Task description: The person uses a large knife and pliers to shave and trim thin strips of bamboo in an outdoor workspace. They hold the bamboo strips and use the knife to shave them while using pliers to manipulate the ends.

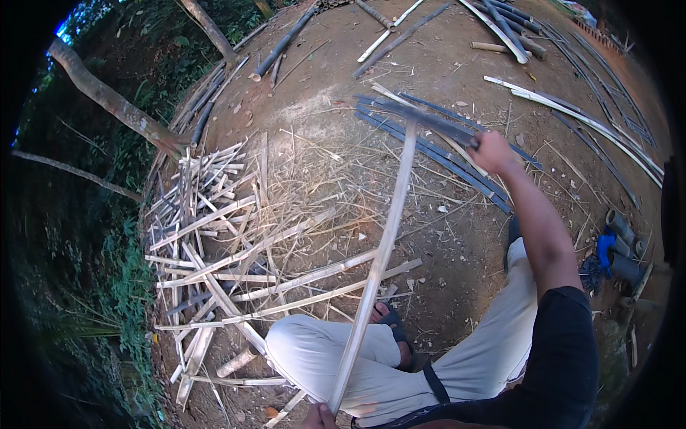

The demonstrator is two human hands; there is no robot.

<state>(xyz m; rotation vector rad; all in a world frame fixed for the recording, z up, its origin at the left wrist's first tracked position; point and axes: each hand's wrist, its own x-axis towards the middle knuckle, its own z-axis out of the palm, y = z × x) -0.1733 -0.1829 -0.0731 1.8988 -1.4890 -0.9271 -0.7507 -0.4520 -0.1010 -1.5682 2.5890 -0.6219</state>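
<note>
A long pale bamboo strip (377, 272) slants up across my lap and away from me. Its near end is gripped in my left hand (318, 417), which shows only partly at the lower edge. My right arm is stretched forward, and my right hand (494, 153) is closed round the handle of a machete (444, 126). The dark, slightly blurred blade points left and meets or crosses the far end of the strip; I cannot tell whether it has cut in. Dark split bamboo lengths (457, 166) lie on the ground beyond and below the blade.
Cut bamboo strips (214, 279) are heaped at the left, with thin shavings (307, 179) scattered beside them. Bamboo poles (286, 43) and long slats (572, 107) lie farther off. A blue cloth (606, 247) and bamboo pieces sit at the right. Trees (107, 93) border the left.
</note>
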